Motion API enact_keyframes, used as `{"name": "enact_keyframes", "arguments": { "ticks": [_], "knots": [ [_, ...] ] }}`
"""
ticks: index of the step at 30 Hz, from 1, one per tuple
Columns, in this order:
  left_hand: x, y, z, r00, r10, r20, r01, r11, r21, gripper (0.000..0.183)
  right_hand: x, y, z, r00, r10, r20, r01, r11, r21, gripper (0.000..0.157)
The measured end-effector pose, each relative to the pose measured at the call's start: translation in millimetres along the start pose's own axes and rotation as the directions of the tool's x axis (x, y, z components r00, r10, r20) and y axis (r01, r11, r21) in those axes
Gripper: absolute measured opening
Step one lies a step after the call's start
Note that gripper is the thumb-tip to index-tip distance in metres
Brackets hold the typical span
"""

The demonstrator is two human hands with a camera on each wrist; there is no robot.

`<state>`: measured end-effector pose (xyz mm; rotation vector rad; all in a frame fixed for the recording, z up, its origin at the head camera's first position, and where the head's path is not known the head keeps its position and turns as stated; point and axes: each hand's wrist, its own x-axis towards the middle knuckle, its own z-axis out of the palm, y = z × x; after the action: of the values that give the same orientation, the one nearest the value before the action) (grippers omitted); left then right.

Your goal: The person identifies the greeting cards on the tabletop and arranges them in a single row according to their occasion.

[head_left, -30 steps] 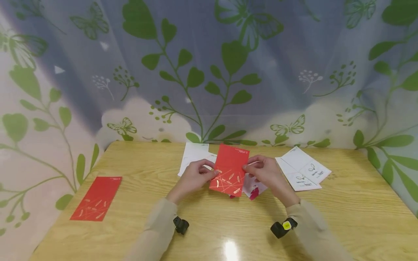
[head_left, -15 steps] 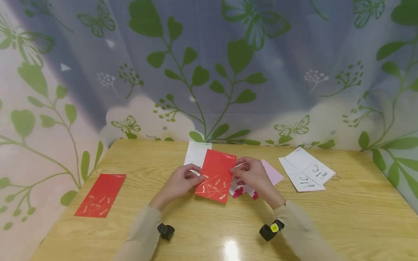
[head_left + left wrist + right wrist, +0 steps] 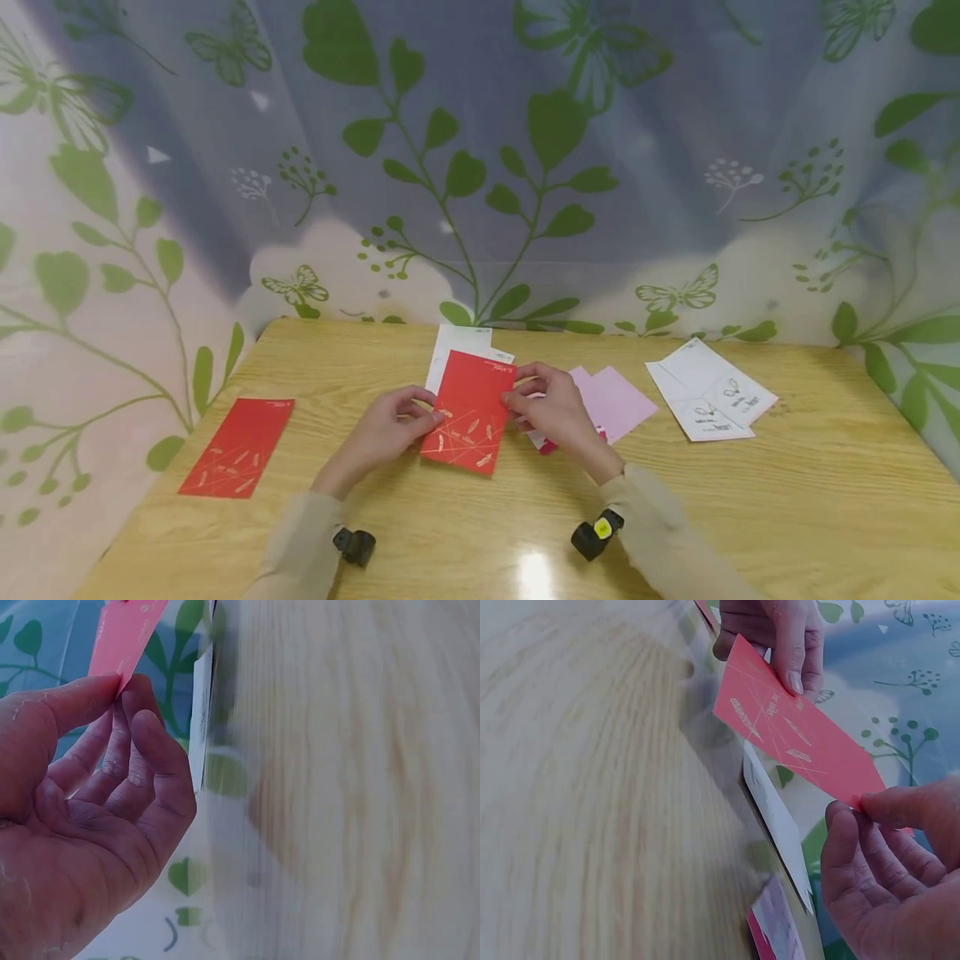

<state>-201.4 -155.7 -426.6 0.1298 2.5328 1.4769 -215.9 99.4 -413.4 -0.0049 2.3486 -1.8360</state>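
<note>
A red card (image 3: 471,408) with gold feather prints and fine lines is held up over the middle of the table. My left hand (image 3: 388,429) pinches its left edge between thumb and fingers, as the left wrist view shows close up. On the opposite edge, my right hand (image 3: 555,408) pinches it too; the right wrist view shows the card (image 3: 795,727) spanning both hands. White cards (image 3: 457,337) lie partly hidden behind it. Pink cards (image 3: 618,404) with dark pink patches lie partly under my right hand.
Another red card (image 3: 238,447) lies at the table's left side. Two overlapping white cards (image 3: 712,392) with small drawings lie to the right. A leaf-patterned curtain (image 3: 480,167) hangs along the wooden table's (image 3: 420,542) back edge.
Both hands have moved left and slightly nearer with the red card between them. More of the pink cards now shows, and the view has shifted slightly.
</note>
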Motion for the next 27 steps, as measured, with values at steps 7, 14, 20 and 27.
{"name": "enact_keyframes", "arguments": {
  "ticks": [7,14,20,27],
  "knots": [
    [-10.6,-6.2,-15.2,1.000,-0.021,-0.018,0.021,1.000,0.018,0.028,3,0,17.2,0.999,-0.054,0.003,0.054,0.998,-0.014,0.041],
    [-22.7,-17.0,-30.8,0.999,-0.019,-0.032,0.021,0.996,0.085,0.029,5,0,38.7,0.990,-0.137,0.041,0.141,0.984,-0.109,0.040],
    [-33.6,-23.0,-43.8,0.998,-0.045,-0.038,0.049,0.992,0.116,0.029,11,0,55.6,0.979,-0.190,0.066,0.198,0.970,-0.138,0.024],
    [-44.3,-29.9,-60.4,0.997,-0.058,-0.059,0.067,0.987,0.148,0.032,19,-4,75.7,0.978,-0.178,0.107,0.194,0.966,-0.173,0.017]
  ]
}}
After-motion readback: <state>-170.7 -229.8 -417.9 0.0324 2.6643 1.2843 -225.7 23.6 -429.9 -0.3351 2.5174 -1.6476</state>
